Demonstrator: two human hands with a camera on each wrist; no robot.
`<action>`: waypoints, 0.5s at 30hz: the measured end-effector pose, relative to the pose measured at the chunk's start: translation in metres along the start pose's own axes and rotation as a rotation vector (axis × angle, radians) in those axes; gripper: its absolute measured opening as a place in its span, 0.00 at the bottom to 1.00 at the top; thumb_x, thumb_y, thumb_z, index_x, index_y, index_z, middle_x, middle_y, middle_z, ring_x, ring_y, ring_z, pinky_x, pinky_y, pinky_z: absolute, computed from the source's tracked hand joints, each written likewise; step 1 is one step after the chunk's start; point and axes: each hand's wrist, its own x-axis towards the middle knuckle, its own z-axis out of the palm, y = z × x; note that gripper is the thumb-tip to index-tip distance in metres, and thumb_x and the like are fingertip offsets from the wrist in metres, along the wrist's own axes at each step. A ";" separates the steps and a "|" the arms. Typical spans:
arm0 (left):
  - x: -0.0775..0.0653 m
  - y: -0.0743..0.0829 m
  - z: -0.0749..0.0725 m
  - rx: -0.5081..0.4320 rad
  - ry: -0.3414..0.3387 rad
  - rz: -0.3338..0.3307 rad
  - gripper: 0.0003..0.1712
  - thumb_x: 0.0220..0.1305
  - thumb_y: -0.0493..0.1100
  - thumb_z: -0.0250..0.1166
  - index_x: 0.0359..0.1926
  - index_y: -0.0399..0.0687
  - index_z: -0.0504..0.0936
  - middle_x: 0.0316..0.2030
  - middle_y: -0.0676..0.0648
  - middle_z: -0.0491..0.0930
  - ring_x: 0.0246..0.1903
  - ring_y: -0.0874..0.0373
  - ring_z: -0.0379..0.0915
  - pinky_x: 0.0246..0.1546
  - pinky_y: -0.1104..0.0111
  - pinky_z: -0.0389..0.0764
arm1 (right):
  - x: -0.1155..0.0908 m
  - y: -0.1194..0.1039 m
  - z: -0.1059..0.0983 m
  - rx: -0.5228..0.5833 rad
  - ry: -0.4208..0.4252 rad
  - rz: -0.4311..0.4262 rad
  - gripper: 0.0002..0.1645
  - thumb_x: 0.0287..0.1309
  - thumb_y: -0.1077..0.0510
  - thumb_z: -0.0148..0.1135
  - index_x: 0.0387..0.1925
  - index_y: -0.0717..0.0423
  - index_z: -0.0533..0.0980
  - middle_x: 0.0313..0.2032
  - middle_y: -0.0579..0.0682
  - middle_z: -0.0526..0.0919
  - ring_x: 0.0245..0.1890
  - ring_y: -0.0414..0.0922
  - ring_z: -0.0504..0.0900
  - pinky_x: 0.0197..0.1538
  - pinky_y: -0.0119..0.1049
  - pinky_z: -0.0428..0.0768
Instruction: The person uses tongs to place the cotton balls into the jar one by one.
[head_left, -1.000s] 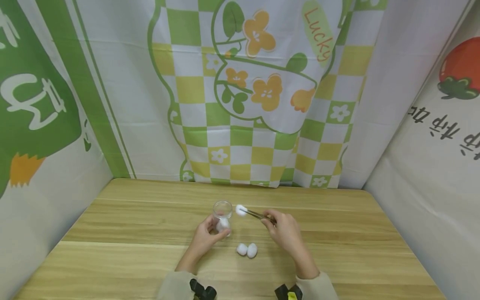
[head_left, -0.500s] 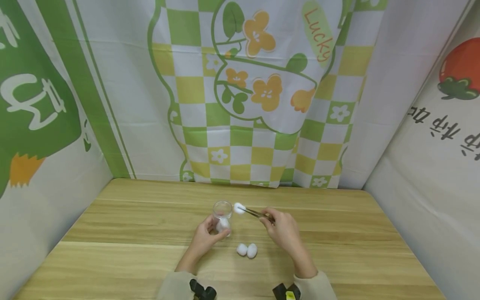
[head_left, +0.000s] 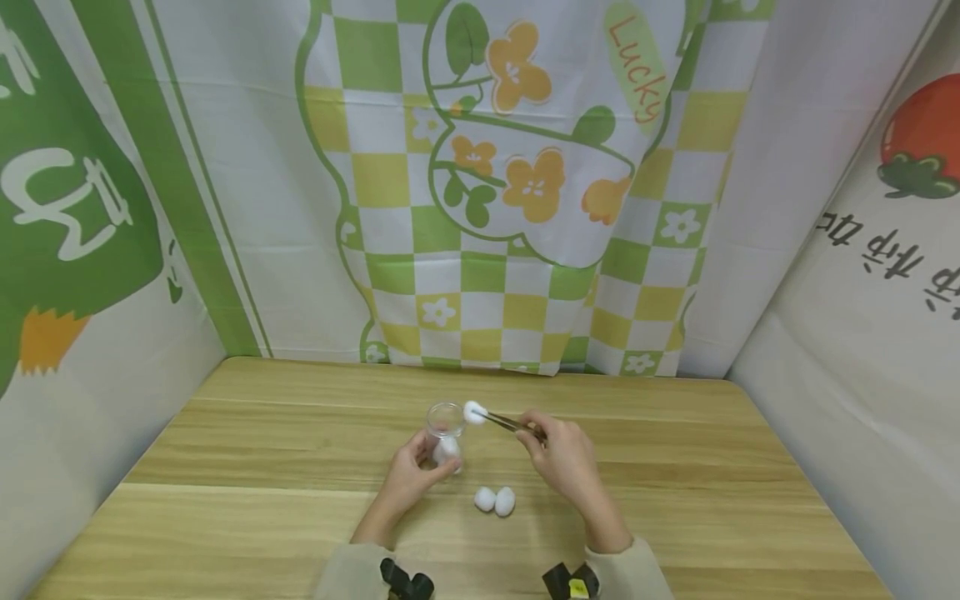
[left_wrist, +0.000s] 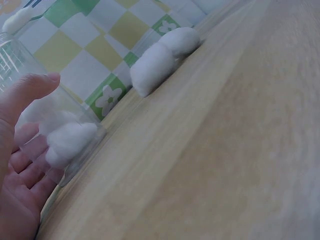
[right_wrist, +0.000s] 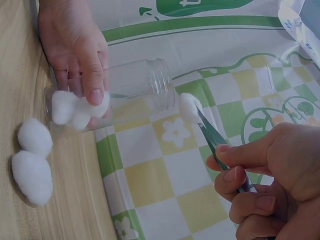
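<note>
My left hand (head_left: 411,481) grips a clear, open-mouthed jar (head_left: 446,419) standing on the table, fingers curled round its lower half. Several cotton balls (right_wrist: 80,111) lie at the jar's bottom, partly behind my thumb. My right hand (head_left: 564,457) pinches metal tweezers (right_wrist: 212,134) between thumb and fingers. Their tips clasp one cotton ball (head_left: 475,412), raised right beside the jar's rim; the right wrist view shows it just outside the mouth. Two more cotton balls (head_left: 495,501) rest side by side on the wood, in front of and between my hands.
The light wooden table (head_left: 262,467) runs back to a green-and-yellow checked cloth (head_left: 480,283) hanging behind it. Printed white cloths (head_left: 840,400) close off the left and right sides.
My right hand has moved slightly left and away from me, bringing the cotton ball in the tweezers closer to the jar's rim. The left hand and jar have stayed in place.
</note>
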 end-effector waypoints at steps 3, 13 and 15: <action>0.000 0.000 0.000 -0.004 0.003 0.001 0.30 0.54 0.39 0.71 0.58 0.37 0.73 0.53 0.36 0.80 0.58 0.43 0.75 0.64 0.52 0.75 | 0.001 -0.001 0.001 -0.009 0.005 -0.013 0.04 0.56 0.57 0.67 0.35 0.51 0.82 0.19 0.46 0.81 0.16 0.34 0.62 0.18 0.23 0.56; -0.001 0.002 0.000 -0.025 -0.014 -0.012 0.31 0.55 0.39 0.71 0.59 0.38 0.73 0.55 0.37 0.80 0.59 0.44 0.74 0.65 0.53 0.73 | 0.003 -0.005 0.004 0.019 0.009 -0.040 0.05 0.55 0.58 0.67 0.36 0.51 0.82 0.20 0.47 0.82 0.15 0.34 0.63 0.17 0.23 0.56; -0.001 0.002 0.000 -0.024 -0.013 -0.013 0.31 0.55 0.39 0.71 0.59 0.38 0.73 0.55 0.37 0.80 0.59 0.44 0.74 0.65 0.53 0.74 | 0.004 -0.006 0.004 0.021 0.004 -0.034 0.05 0.55 0.58 0.67 0.36 0.51 0.83 0.20 0.47 0.82 0.14 0.34 0.62 0.17 0.23 0.56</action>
